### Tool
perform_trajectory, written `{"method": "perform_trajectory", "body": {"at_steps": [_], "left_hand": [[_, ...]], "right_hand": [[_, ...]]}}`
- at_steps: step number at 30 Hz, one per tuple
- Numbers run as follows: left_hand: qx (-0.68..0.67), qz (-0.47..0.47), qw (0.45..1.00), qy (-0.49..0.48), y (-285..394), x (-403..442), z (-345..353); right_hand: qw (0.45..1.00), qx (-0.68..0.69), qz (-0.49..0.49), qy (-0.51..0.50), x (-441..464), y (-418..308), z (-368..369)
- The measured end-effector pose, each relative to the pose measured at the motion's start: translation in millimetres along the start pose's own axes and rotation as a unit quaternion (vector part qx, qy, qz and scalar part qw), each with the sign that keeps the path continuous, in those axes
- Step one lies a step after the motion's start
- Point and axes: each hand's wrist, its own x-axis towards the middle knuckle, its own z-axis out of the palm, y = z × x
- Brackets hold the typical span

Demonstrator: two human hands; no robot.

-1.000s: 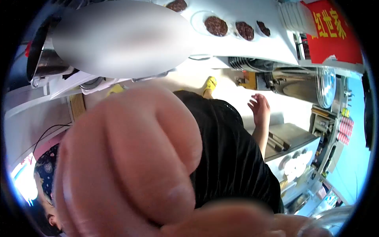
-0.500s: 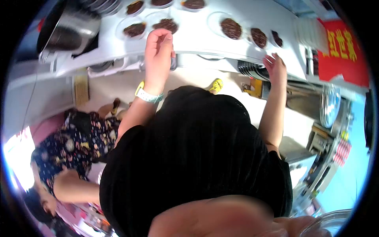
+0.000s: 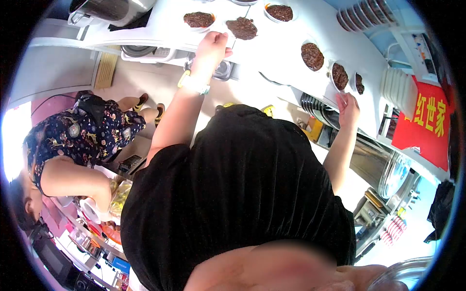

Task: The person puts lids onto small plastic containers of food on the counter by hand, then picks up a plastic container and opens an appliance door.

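My left hand (image 3: 212, 50), with a yellow and pale green band at the wrist, is at the near edge of the white counter (image 3: 284, 58). Its fingers are curled together just below a dish of dark brown food (image 3: 242, 28); anything between them is too small to tell. My right hand (image 3: 348, 110) has its fingers partly spread at the counter edge, fingertips close to the rim of a white bowl of dark food (image 3: 340, 76). Another bowl of dark food (image 3: 312, 56) stands to the left of that one. A smaller dark portion (image 3: 359, 83) lies to its right.
A metal pot (image 3: 114, 10) stands at the upper left. Stacked white lids or trays (image 3: 398, 89) are beside a red sign (image 3: 427, 126). Black stacked containers (image 3: 313, 105) sit below the counter. Another person in a patterned garment (image 3: 85, 131) is at the left.
A large hand that filled the view at first is gone from before the camera. Both my hands are now at the counter, and the view has turned, showing more of the counter's right part.
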Motion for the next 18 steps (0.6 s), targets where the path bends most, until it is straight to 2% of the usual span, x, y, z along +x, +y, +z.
{"method": "perform_trajectory", "body": {"at_steps": [3, 5, 8, 10, 11, 12, 13, 14, 16, 18], "left_hand": [[0.007, 0.034, 0.999, 0.012, -9, -1, 0], [0.029, 0.059, 0.998, 0.020, -9, -2, -1], [0.084, 0.059, 0.994, -0.035, -9, 0, -4], [-0.052, 0.028, 0.996, -0.063, -9, -7, -9], [-0.051, 0.029, 0.996, -0.065, -8, -17, -14], [-0.122, 0.009, 0.989, -0.084, -2, -35, -21], [-0.193, -0.009, 0.976, -0.103, 3, -51, -28], [-0.190, -0.008, 0.976, -0.108, 4, -64, -36], [-0.294, 0.011, 0.950, -0.107, 4, -86, -52], [-0.307, 0.011, 0.948, -0.080, -5, -97, -70]], "right_hand": [[0.999, 0.022, -0.017, 0.029, -20, -3, 2], [0.996, 0.040, -0.065, 0.040, -43, -8, 2], [0.996, 0.032, -0.083, 0.030, -72, -7, -11], [0.997, 0.023, -0.062, 0.029, -93, -10, -3], [0.998, 0.025, -0.035, -0.034, -103, -8, 1], [0.995, 0.027, -0.009, -0.097, -111, -8, 10], [0.995, -0.029, 0.003, -0.096, -124, -13, 34], [0.992, -0.083, 0.016, -0.094, -136, -15, 60], [0.984, -0.037, 0.056, -0.168, -128, 2, 93], [0.976, -0.063, 0.044, -0.206, -114, 18, 135]]}}
